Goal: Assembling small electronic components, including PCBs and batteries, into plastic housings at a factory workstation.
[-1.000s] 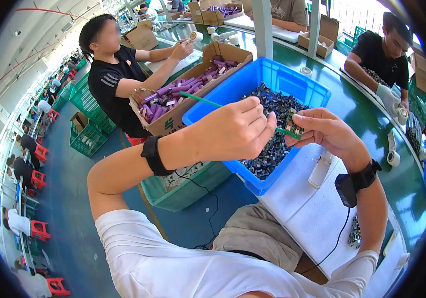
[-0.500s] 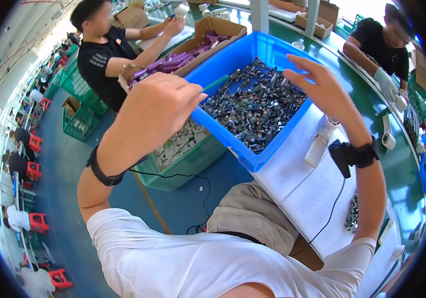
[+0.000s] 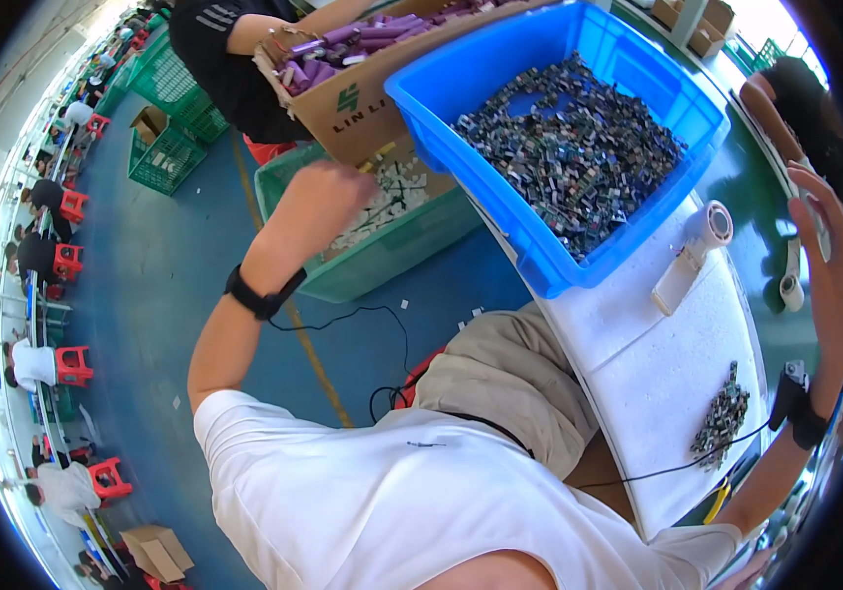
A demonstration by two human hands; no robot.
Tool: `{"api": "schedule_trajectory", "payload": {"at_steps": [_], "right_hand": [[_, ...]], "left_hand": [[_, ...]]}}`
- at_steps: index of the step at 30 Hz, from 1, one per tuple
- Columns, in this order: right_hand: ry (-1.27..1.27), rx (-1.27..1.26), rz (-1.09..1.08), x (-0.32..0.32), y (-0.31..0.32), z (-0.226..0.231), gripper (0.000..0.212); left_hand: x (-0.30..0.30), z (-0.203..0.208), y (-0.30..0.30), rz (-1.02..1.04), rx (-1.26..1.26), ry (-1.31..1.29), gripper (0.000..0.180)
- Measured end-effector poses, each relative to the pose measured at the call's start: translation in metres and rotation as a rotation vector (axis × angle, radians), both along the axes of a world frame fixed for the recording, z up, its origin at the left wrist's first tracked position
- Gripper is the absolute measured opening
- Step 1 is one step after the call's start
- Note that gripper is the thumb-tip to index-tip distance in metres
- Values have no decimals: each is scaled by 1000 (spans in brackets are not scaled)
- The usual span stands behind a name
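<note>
My left hand [image 3: 321, 211] is curled closed and slightly blurred over a green bin [image 3: 382, 264] of white scraps [image 3: 397, 194]; anything inside its fingers is hidden. On the right, my right hand [image 3: 823, 221] is raised with its fingers stretched apart, holding nothing. Between them, a blue plastic bin [image 3: 530, 258] holds a heap of small circuit boards [image 3: 579, 147]. It sits at the far end of a white foam-like work surface [image 3: 628, 383]. Close to its right corner lies a white part with a round head and flat handle [image 3: 694, 251].
A small pile of circuit boards [image 3: 722, 421] lies on the white surface beside a black cable. Behind the green bin stands a cardboard box [image 3: 353, 118] of purple cylindrical cells [image 3: 377, 39]. Co-workers stand at far left [image 3: 235, 74] and right [image 3: 810, 113]. Green crates [image 3: 161, 157] stand on the floor.
My hands have spread apart: the left moved down over the green bin, the right swung outward to the right, away from the blue bin. The view has shifted, and the bins appear higher.
</note>
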State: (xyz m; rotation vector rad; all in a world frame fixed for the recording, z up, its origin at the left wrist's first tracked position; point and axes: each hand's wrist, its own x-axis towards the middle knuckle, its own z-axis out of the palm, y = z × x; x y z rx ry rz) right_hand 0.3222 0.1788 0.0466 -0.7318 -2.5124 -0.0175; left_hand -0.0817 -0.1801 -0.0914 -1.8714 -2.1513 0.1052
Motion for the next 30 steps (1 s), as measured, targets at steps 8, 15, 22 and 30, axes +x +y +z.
{"api": "schedule_trajectory", "payload": {"at_steps": [8,15,22,30], "right_hand": [[-246,-54,-209,59,6,4,27],[-334,-361,-434,109,47,-29,26],[-72,-296,-576,176,165,-117,64],[-218,-519,-973,151,227,-166,83]], "left_hand": [[59,-16,1,239,-154,-360,34],[128,-28,13,-141,-488,-759,32],[199,-6,78,-730,-197,-1326,30],[247,10,146,-482,111,-1242,24]]}}
